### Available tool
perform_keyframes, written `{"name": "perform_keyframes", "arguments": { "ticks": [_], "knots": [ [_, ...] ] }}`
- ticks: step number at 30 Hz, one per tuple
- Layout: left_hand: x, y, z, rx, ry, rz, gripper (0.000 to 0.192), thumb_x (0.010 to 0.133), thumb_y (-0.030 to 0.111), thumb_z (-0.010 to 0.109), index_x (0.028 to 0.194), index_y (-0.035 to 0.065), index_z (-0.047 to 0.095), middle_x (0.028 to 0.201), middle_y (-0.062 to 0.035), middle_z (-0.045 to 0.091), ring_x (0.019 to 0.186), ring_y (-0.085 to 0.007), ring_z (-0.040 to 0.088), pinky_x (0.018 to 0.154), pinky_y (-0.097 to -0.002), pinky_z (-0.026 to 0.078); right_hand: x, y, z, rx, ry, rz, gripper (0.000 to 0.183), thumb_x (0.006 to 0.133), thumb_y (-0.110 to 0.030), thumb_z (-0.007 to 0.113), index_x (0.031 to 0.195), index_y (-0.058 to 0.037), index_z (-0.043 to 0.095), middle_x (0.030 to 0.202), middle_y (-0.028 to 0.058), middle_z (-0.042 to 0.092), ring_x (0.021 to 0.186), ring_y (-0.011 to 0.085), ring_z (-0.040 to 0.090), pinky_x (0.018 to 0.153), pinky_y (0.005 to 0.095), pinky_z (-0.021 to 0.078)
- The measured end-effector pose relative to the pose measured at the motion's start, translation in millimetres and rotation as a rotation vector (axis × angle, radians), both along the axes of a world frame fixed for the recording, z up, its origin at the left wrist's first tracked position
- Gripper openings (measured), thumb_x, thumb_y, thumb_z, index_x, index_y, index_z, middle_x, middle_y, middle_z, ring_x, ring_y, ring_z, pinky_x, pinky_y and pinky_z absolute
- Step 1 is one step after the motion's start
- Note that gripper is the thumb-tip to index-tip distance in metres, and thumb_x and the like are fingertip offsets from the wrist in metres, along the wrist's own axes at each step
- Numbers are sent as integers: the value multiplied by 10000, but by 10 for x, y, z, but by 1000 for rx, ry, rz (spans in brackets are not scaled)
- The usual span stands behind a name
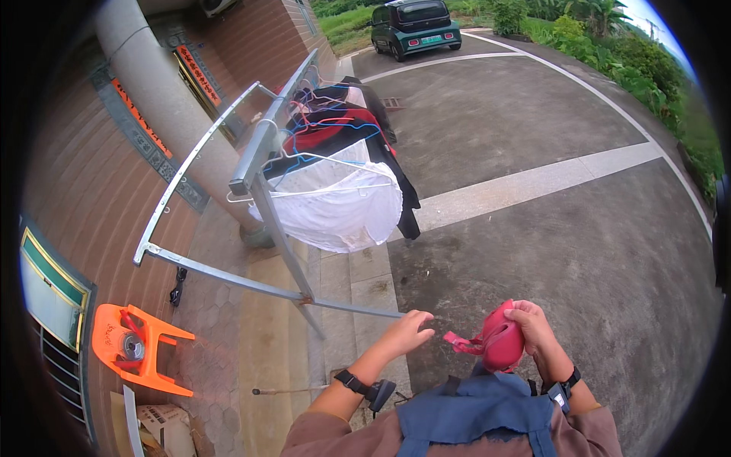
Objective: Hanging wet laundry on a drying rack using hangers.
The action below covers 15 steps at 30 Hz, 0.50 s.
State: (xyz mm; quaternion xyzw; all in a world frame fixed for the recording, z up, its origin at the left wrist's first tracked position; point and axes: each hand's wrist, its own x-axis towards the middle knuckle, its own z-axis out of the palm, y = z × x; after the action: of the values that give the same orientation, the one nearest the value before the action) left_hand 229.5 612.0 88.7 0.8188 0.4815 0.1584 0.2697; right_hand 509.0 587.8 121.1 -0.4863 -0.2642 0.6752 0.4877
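My right hand [533,327] pinches the upper edge of a red bra [498,340], its moulded cups folded together. A strap of it dangles toward my left hand [406,336]. That left hand is empty, with thumb and fingers apart, near the end of a low metal bar of the clothes rack [260,149]; whether it touches the bar I cannot tell. On the rack, a white garment [342,208] hangs nearest me from a white wire hanger [325,157]. Behind it hang a black and red garment [365,128] and several other clothes on coloured hangers.
An orange plastic stool [149,357] lies to the left by the tiled wall, with flattened cardboard [165,425] below it. A round pillar [165,97] rises behind the rack. A green car [416,28] is parked at the far end of the concrete yard [542,257].
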Motion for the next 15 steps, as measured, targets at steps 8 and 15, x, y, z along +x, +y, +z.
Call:
{"name": "perform_keyframes", "arguments": {
  "ticks": [8,15],
  "knots": [
    [1113,741,360,-1024,-509,-6,542,853,480,421,1149,27,455,1061,-106,531,955,-173,523,825,-310,412,431,680,160,256,68,177,275,769,-38,537,1022,-1,438,839,72,578,723,113,564,677,246,473],
    [2052,1367,627,-928,-760,-127,663,812,531,468,1224,23,362,1129,-86,473,1048,-153,448,874,-301,368,1132,1176,262,425,45,504,299,786,2,537,1053,-50,415,881,22,565,801,73,538,726,220,431]
  ]
}}
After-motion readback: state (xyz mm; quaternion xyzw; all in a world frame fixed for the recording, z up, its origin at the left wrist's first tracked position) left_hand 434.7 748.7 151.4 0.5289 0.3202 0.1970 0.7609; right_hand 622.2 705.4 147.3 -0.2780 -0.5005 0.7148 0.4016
